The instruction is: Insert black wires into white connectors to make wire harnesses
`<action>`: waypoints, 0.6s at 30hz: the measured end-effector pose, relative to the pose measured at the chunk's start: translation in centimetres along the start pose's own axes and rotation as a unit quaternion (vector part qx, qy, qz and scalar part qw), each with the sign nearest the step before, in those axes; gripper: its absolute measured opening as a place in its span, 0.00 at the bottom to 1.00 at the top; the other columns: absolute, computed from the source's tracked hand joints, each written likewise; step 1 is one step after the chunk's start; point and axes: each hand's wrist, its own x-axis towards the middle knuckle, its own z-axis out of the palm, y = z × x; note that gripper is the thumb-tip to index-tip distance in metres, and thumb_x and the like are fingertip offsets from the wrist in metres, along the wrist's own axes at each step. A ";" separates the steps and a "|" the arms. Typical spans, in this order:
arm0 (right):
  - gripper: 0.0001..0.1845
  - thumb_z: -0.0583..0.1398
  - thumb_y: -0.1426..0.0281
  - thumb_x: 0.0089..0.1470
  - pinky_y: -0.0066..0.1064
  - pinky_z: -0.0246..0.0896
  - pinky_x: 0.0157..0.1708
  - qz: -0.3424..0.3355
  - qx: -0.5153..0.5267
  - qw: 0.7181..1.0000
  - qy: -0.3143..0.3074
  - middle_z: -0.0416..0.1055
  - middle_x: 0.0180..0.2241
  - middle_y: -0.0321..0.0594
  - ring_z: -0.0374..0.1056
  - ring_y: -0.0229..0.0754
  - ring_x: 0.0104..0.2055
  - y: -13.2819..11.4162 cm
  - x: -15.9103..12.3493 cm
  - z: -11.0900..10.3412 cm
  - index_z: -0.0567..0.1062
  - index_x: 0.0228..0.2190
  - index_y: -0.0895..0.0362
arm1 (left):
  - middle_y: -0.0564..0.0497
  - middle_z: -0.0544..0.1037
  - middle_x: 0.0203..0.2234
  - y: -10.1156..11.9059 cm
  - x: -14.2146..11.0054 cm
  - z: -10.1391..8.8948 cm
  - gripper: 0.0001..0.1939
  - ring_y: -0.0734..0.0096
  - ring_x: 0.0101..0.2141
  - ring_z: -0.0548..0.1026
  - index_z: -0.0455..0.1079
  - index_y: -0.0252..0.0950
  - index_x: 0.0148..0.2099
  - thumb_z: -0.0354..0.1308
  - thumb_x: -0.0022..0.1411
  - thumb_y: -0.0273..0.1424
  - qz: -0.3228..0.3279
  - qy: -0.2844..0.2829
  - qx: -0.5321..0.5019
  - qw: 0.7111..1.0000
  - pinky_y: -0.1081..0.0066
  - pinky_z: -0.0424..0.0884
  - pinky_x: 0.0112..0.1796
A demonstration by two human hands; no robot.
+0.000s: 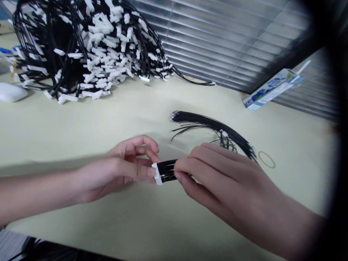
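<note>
Between thumb and fingers, my left hand (127, 166) pinches a white plastic connector (158, 174) with a row of black wires (168, 170) coming out of its right side. My right hand (225, 181) is closed around those wires a short way from the connector, and its fingers hide where they run on. Just beyond my right hand lies a loose bundle of black wires (212, 123) with bare metal terminals at its left end. A small white connector (224, 133) with thin dark wires rests against that bundle.
A large heap of black cables with white connectors (106, 50) fills the back left of the table (81, 130). An orange rubber band (266, 160) lies right of my right hand. A drink carton with a straw (272, 88) leans near the window blinds (206, 40). A white rounded object (12, 92) sits far left.
</note>
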 end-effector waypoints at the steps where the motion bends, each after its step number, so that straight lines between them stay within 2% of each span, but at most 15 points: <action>1: 0.08 0.54 0.82 0.52 0.31 0.52 0.32 0.000 0.001 1.000 -0.001 0.63 0.29 0.35 0.57 0.36 0.32 0.0 -0.1 0.0 0.70 0.29 0.60 | 0.56 0.71 0.33 0.0 0.0 0.0 0.14 0.76 0.32 0.72 0.65 0.38 0.39 0.58 0.54 0.16 0.001 0.001 0.000 1.000 0.78 0.68 0.33; 8: 0.10 0.54 0.82 0.52 0.31 0.54 0.31 0.002 -0.020 1.000 0.019 0.64 0.29 0.35 0.58 0.36 0.31 -0.1 0.0 0.3 0.72 0.35 0.60 | 0.56 0.71 0.33 0.0 -0.1 0.1 0.14 0.76 0.32 0.72 0.65 0.38 0.39 0.58 0.54 0.16 0.003 -0.006 0.001 1.000 0.77 0.68 0.33; 12: 0.09 0.55 0.82 0.51 0.31 0.55 0.30 0.001 -0.030 0.999 0.041 0.63 0.27 0.36 0.58 0.36 0.29 -0.2 0.3 0.2 0.73 0.33 0.62 | 0.56 0.70 0.32 0.0 -0.1 0.1 0.14 0.76 0.32 0.72 0.65 0.38 0.39 0.58 0.54 0.16 0.002 -0.003 0.001 1.000 0.77 0.68 0.33; 18: 0.11 0.54 0.83 0.49 0.32 0.57 0.31 -0.002 -0.030 0.999 0.030 0.63 0.27 0.38 0.58 0.38 0.30 -0.3 0.2 0.2 0.73 0.33 0.62 | 0.56 0.70 0.32 0.1 0.1 0.1 0.14 0.76 0.32 0.72 0.65 0.38 0.39 0.58 0.54 0.16 0.001 0.001 0.001 1.000 0.76 0.68 0.34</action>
